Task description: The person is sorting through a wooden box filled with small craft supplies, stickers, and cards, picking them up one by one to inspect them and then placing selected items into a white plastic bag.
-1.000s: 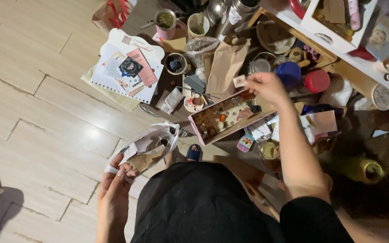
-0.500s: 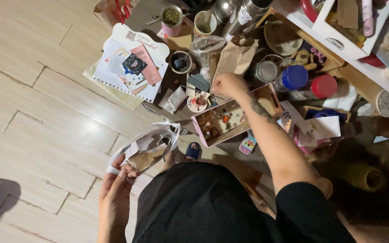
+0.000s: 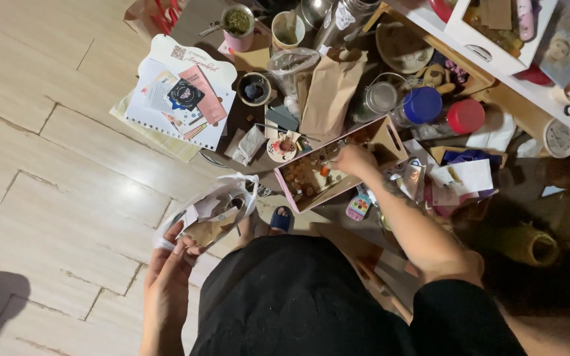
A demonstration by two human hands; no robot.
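My left hand (image 3: 169, 267) grips the rim of a clear plastic bag (image 3: 209, 212) that holds paper scraps, low and to the left above the tiled floor. My right hand (image 3: 356, 160) reaches into a pink-edged shallow box (image 3: 285, 188) full of coins and small bits, fingers curled down among the contents. Whether they pinch anything is hidden. A brown paper bag (image 3: 328, 92) lies just beyond the box.
Clutter covers the floor ahead: a spiral notebook with cards (image 3: 179, 99), cups (image 3: 239, 26), a blue-lidded jar (image 3: 423, 105), a red-lidded jar (image 3: 464, 117), a white drawer unit (image 3: 496, 39), a small clock (image 3: 559, 138). Pale tiles (image 3: 54, 171) lie to the left.
My right hand held a small white piece above the box, moved left over the paper bag, then came down into the box. The left hand kept the plastic bag.
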